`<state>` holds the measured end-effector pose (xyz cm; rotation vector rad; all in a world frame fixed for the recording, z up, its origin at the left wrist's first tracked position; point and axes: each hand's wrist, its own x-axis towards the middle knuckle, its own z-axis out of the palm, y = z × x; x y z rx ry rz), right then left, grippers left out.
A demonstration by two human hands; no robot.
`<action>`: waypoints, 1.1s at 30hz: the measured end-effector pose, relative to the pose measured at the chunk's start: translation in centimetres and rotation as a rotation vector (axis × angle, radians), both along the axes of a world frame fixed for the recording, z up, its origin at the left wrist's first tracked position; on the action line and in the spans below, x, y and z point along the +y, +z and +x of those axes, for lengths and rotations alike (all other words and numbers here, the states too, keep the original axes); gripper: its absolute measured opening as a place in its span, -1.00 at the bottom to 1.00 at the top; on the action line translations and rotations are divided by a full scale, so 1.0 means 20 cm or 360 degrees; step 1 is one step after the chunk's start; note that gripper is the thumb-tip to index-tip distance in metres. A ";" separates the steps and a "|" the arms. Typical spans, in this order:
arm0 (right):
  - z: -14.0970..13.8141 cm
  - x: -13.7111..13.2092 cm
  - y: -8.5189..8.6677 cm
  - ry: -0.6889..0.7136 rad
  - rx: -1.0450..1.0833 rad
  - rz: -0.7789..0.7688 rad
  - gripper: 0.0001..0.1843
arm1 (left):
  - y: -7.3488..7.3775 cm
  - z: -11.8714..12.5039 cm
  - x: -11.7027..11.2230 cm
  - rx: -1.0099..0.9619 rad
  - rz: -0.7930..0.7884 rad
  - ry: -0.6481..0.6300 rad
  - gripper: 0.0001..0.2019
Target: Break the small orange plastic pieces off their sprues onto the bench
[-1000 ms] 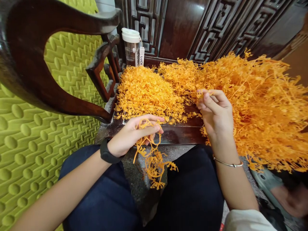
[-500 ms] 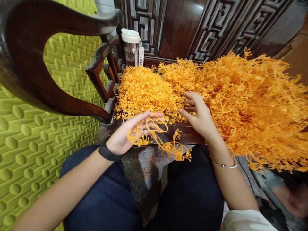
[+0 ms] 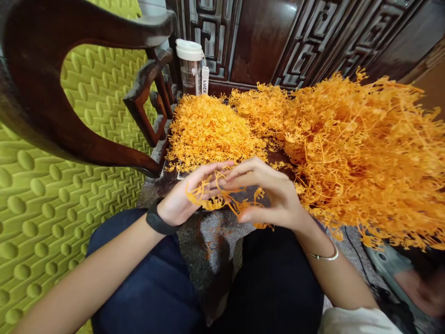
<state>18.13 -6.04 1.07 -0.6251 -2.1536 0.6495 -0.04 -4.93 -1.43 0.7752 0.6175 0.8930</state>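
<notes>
My left hand (image 3: pixel 182 192) holds several loose, thin orange branched plastic pieces (image 3: pixel 212 203) against its palm and fingers, above the front edge of a dark wooden seat. My right hand (image 3: pixel 274 192) arches over the other end of these pieces, its thumb apart from the curved fingers. Its fingertips overlap the left fingers in view; whether they touch the pieces I cannot tell. Behind my hands lies a low heap of small orange pieces (image 3: pixel 215 132). A much larger tangled pile of orange branched pieces (image 3: pixel 361 153) rises to the right.
A clear cup with a white lid (image 3: pixel 189 65) stands at the seat's back left corner. The curved wooden armrest (image 3: pixel 79 134) is on the left, over a green textured covering (image 3: pixel 28 222). A carved wooden backrest (image 3: pixel 260 46) closes off the rear. Orange scraps lie on the floor (image 3: pixel 212 241).
My right hand has moved left and toward me, from the edge of the orange heap to the pieces at my left hand. The left hand has barely moved.
</notes>
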 end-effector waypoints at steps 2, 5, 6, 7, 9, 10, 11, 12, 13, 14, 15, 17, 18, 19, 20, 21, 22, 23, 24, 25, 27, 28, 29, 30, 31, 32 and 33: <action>-0.04 -0.01 -0.02 0.0040 -0.0123 0.0076 -0.64 | 0.00 0.01 -0.01 0.0076 0.0024 -0.0029 -0.78; -0.07 -0.02 -0.04 0.0041 -0.0110 -0.0004 -0.84 | 0.02 0.03 -0.02 0.0176 0.0014 -0.0104 -0.73; -0.07 -0.02 -0.04 0.0034 -0.0046 -0.0112 -0.89 | 0.02 0.03 -0.02 0.0188 0.0019 -0.0112 -0.70; -0.07 -0.02 -0.04 0.0011 0.0041 -0.0246 -0.91 | 0.02 0.02 -0.01 0.0187 0.0039 -0.0117 -0.68; -0.05 -0.02 -0.02 -0.0072 0.0235 -0.0524 -0.92 | 0.02 0.01 0.00 0.0181 0.0104 -0.0126 -0.68; -0.04 -0.02 -0.02 -0.0128 0.0321 -0.0635 -0.92 | 0.02 0.01 0.00 0.0186 0.0139 -0.0134 -0.70; -0.04 -0.02 -0.01 -0.0185 0.0396 -0.0717 -0.91 | 0.01 0.01 0.01 0.0201 0.0164 -0.0143 -0.72; -0.03 -0.02 -0.01 -0.0232 0.0447 -0.0776 -0.90 | 0.01 0.00 0.01 0.0228 0.0182 -0.0144 -0.73; -0.03 -0.02 -0.01 -0.0262 0.0474 -0.0815 -0.89 | 0.00 0.00 0.01 0.0261 0.0189 -0.0133 -0.75; -0.03 -0.02 -0.01 -0.0282 0.0484 -0.0834 -0.88 | 0.00 0.00 0.01 0.0292 0.0193 -0.0119 -0.77; -0.03 -0.01 -0.02 -0.0304 0.0485 -0.0828 -0.88 | 0.01 0.00 0.01 0.0319 0.0198 -0.0106 -0.80; -0.04 0.00 -0.04 -0.0362 0.0465 -0.0764 -0.88 | 0.01 0.00 0.00 0.0357 0.0204 -0.0098 -0.86; -0.04 0.00 -0.04 -0.0389 0.0446 -0.0719 -0.88 | 0.02 0.00 0.00 0.0366 0.0212 -0.0102 -0.85; -0.04 0.01 -0.05 -0.0409 0.0425 -0.0677 -0.88 | 0.02 0.01 0.00 0.0372 0.0228 -0.0118 -0.82; -0.04 0.01 -0.06 -0.0414 0.0401 -0.0647 -0.88 | 0.03 0.01 0.00 0.0381 0.0255 -0.0143 -0.80; -0.03 0.01 -0.06 -0.0402 0.0376 -0.0630 -0.88 | 0.03 0.01 0.00 0.0398 0.0283 -0.0171 -0.78; -0.03 0.01 -0.06 -0.0386 0.0352 -0.0618 -0.87 | 0.04 0.01 0.00 0.0423 0.0310 -0.0199 -0.76; -0.03 0.01 -0.06 -0.0376 0.0328 -0.0610 -0.86 | 0.04 0.01 0.00 0.0454 0.0332 -0.0221 -0.75; -0.02 0.01 -0.06 -0.0377 0.0305 -0.0601 -0.85 | 0.04 0.01 0.00 0.0494 0.0341 -0.0237 -0.74; -0.02 0.01 -0.06 -0.0382 0.0284 -0.0590 -0.84 | 0.04 0.01 0.00 0.0535 0.0342 -0.0243 -0.75; -0.02 0.01 -0.06 -0.0384 0.0264 -0.0580 -0.83 | 0.04 0.01 0.00 0.0606 0.0337 -0.0234 -0.77; -0.02 0.01 -0.06 -0.0378 0.0267 -0.0592 -0.82 | 0.04 0.01 0.00 0.0633 0.0347 -0.0234 -0.77; -0.02 0.02 -0.06 -0.0367 0.0283 -0.0620 -0.82 | 0.04 0.00 0.00 0.0658 0.0363 -0.0238 -0.77; -0.02 0.02 -0.06 -0.0353 0.0310 -0.0667 -0.81 | 0.04 0.00 0.00 0.0679 0.0384 -0.0247 -0.78; -0.02 0.02 -0.06 -0.0330 0.0344 -0.0735 -0.80 | 0.04 0.00 -0.01 0.0692 0.0402 -0.0257 -0.77; -0.02 0.02 -0.06 -0.0301 0.0380 -0.0821 -0.80 | 0.04 -0.01 -0.01 0.0698 0.0415 -0.0274 -0.77; -0.02 0.02 -0.06 -0.0267 0.0417 -0.0912 -0.80 | 0.05 -0.01 -0.01 0.0697 0.0422 -0.0290 -0.77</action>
